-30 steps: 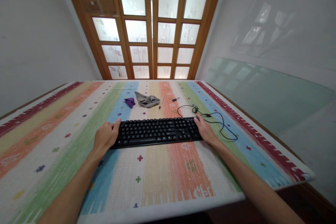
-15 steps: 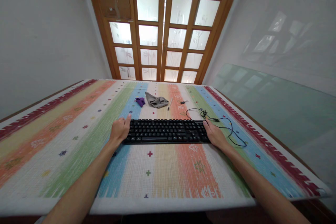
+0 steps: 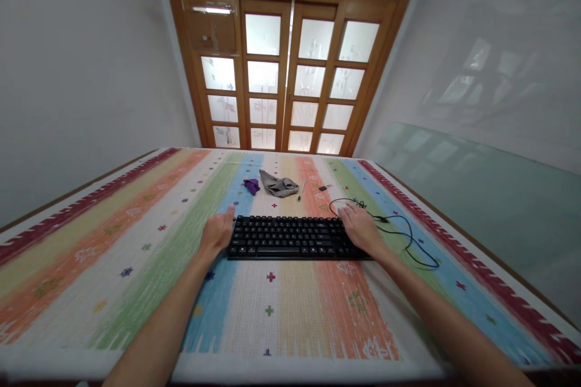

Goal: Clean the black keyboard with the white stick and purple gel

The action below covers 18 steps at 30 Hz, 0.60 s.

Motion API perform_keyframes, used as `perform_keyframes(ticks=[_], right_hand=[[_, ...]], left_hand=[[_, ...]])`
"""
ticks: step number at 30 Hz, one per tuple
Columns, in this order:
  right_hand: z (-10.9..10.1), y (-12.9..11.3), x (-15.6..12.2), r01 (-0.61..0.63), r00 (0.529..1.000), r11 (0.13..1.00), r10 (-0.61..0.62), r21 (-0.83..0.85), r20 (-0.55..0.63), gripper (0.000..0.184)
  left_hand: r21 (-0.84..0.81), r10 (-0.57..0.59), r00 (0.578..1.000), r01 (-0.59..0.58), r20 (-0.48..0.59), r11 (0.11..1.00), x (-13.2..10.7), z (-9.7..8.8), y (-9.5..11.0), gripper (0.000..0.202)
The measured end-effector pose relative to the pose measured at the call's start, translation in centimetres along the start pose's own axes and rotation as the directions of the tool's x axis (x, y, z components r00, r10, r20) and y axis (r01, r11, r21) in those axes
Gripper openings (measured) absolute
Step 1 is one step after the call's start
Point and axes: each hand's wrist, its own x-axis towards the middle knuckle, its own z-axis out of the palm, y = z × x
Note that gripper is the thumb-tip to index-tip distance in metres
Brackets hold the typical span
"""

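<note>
Your left hand (image 3: pixel 218 231) pinches the keyboard (image 3: pixel 281 236), while your right hand (image 3: pixel 361 228), its grip unclear, could snag the cable (image 3: pixel 382 219) looped beside it.

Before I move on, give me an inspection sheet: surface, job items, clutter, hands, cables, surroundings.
Surface: striped tablecloth covering the table.
Job items: black keyboard, lying between the hands.
Clutter: purple cloth, gray cloth, slender pale item and small dark object, all beyond the keyboard.
Hands: left hand at the keyboard's left end; right hand over its far right corner; firmness of grip unclear.
Cables: black cable, looped loosely right of the keyboard.
Surroundings: wood-framed doors ahead; pale walls on both sides.
</note>
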Motion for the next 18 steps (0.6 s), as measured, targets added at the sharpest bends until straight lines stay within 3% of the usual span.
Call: perform_keyframes(ticks=[3,6,11,18], right_hand=[[0.1,-2.3,3.1,0.033,0.989,0.999,-0.037,0.025,0.144,0.04],[1.0,-3.9,6.2,0.024,0.977,0.999,-0.033,0.048,0.213,0.038],[2.8,-4.9,10.1,0.03,0.965,0.999,-0.035,0.022,0.258,0.03],[4.2,-4.7,13.1,0.103,0.963,0.994,-0.095,-0.022,0.252,0.037]], left_hand=[[0.001,0.055,0.997,-0.055,0.051,0.998,0.0,0.1,-0.1,0.065],[-0.009,0.099,0.995,-0.099,0.029,0.995,-0.1,0.4,-0.3,0.057],[-0.059,0.127,0.992,-0.127,-0.012,0.99,-0.2,0.9,-0.8,0.054],[-0.136,0.172,0.985,-0.172,-0.011,0.976,0.4,1.4,-1.4,0.055]])
